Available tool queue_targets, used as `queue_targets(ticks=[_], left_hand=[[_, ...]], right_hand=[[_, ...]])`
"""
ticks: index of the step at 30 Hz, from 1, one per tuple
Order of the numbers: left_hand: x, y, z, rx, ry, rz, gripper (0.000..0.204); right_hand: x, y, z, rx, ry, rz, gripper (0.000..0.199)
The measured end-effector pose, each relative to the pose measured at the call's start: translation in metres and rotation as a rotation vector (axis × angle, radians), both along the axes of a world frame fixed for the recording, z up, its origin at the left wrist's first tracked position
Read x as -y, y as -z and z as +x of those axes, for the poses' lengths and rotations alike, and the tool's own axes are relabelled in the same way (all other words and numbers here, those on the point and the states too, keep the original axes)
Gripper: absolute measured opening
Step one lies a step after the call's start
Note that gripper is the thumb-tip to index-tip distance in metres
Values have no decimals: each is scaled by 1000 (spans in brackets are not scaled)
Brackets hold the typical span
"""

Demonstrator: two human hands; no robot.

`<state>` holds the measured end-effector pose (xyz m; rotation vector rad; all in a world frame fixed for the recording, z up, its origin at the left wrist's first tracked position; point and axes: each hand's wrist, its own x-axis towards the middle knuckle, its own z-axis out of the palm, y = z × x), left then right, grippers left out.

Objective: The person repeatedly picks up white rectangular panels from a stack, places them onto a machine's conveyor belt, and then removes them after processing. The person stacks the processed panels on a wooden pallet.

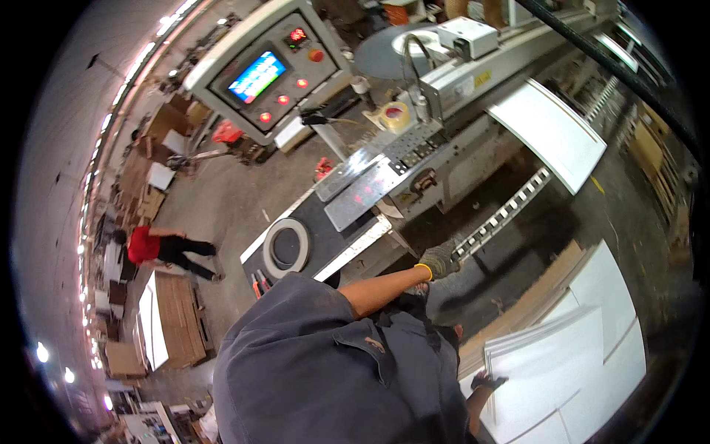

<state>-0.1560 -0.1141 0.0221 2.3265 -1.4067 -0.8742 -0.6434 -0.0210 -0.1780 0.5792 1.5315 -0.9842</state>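
My left hand (440,263), in a grey knit glove with a yellow cuff, is closed around the near end of a roller rail (497,223) beside the machine. My right hand (488,382), in a dark glove, is at the left edge of a stack of white panels (551,362). It appears to grip the edge of an upper panel; its lower fingers are hidden. Farther along the rail, another white panel (549,133) lies across the rail and the machine's side.
A control panel (270,70) with a lit screen and red buttons stands at the machine's far left. A roll of edge banding (286,248) and red-handled pliers (259,284) lie on the dark bed. A person in red (144,244) is left, near stacked boards (177,318).
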Motion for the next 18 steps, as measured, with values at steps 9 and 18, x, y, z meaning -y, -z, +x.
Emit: queue_targets(ticks=[9, 18], left_hand=[[-14, -4, -61, 512, -43, -201, 90], [-66, 112, -252, -276, 610, 320, 52]], right_hand=[[-23, -30, -12, 39, -96, -98, 112], [-71, 34, -19, 777, -223, -714, 52]])
